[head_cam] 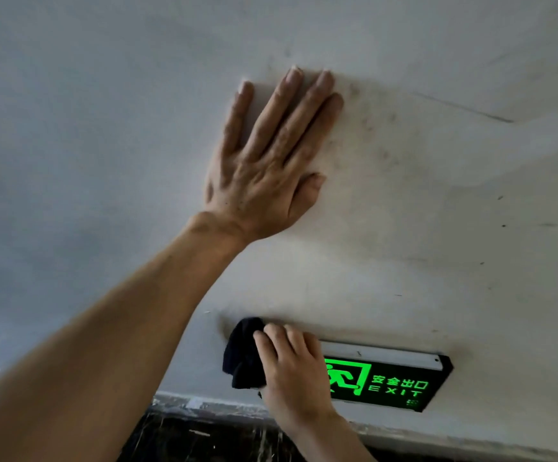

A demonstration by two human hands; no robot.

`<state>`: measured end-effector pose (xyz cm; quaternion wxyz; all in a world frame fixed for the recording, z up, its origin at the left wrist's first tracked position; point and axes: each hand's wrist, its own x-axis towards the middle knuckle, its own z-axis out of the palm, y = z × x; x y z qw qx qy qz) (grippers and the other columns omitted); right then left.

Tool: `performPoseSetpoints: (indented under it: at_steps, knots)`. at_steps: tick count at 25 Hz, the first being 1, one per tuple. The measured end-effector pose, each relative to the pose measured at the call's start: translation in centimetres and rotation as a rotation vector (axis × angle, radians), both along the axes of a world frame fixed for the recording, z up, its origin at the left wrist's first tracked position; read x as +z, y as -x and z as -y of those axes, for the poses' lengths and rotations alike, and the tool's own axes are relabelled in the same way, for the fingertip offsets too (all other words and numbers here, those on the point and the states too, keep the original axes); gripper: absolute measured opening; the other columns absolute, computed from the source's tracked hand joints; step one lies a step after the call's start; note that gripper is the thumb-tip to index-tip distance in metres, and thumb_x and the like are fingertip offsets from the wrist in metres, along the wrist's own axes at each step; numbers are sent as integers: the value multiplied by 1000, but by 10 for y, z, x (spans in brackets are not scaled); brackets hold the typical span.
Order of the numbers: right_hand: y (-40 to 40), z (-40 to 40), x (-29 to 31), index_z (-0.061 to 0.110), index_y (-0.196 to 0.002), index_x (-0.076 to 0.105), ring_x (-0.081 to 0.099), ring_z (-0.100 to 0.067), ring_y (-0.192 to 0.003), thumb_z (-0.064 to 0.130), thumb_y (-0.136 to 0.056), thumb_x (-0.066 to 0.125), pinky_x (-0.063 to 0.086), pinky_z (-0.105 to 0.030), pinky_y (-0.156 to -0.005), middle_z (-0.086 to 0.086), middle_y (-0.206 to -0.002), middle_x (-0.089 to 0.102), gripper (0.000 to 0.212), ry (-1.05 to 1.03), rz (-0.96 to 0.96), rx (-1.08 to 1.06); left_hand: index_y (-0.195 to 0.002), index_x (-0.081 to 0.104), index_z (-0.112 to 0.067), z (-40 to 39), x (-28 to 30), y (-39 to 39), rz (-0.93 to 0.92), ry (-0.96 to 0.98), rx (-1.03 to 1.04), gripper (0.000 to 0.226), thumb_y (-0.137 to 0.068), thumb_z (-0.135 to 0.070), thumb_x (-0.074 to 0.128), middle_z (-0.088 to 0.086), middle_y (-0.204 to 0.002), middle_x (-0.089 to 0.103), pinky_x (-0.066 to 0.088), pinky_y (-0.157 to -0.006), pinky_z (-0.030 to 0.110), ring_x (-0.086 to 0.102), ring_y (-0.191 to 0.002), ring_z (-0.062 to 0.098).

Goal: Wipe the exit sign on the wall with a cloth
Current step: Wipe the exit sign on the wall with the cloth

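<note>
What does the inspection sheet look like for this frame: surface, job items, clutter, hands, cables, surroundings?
Surface: pale wall, scuffed, with dark specks and a thin crack at upper right.
Job's things: lit green exit sign mounted low on the wall; dark cloth bunched over its left end.
Clutter: nothing seen.
Grippers: left hand flat on the wall above the sign, fingers spread; right hand pressing the cloth to the sign.
Cables: nothing seen.
Surroundings: dark speckled floor below a worn baseboard strip.
</note>
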<state>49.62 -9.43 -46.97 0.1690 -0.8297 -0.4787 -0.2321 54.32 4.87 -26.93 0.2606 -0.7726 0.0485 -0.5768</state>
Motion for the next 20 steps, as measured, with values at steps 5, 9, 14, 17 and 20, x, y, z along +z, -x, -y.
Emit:
performPoseSetpoints:
  at_steps: [5,9,14,17,20]
  knots:
    - [6,-21,-1,18,-102,66,59,-22,-81,23,-58,63,51,-32,-67,1,-93,66,44,153,-59,-83,-148,39,-7,0,2,-2,26,-5,-8,63,-94,-41,38,14,-149,48,21,-116,55,33,-140,32]
    - [-2,-13,8,19,-85,62,55,-23,-74,27,-48,71,47,-34,-61,-1,-81,61,39,251,-83,-87,-148,39,-8,-1,1,-1,35,-17,8,63,-95,-41,38,14,-149,48,23,-115,56,33,-140,32]
    - [-13,13,16,19,-79,63,56,-24,-73,30,-37,80,49,-37,-61,-2,-76,60,46,318,-160,-161,-149,37,-8,0,1,-1,36,-17,27,63,-95,-42,37,13,-150,46,24,-115,57,31,-141,31]
    - [-18,22,20,18,-77,64,56,-25,-73,29,-36,81,49,-39,-62,-3,-74,59,45,335,-176,-202,-150,37,-8,-1,1,-1,33,-22,42,64,-95,-42,38,13,-151,45,23,-115,57,31,-141,32]
    - [-24,34,22,17,-74,65,57,-27,-73,27,-37,80,50,-40,-61,-4,-74,60,42,356,-186,-234,-150,36,-8,0,1,-1,30,-24,46,65,-95,-42,39,13,-151,44,24,-114,58,30,-141,32]
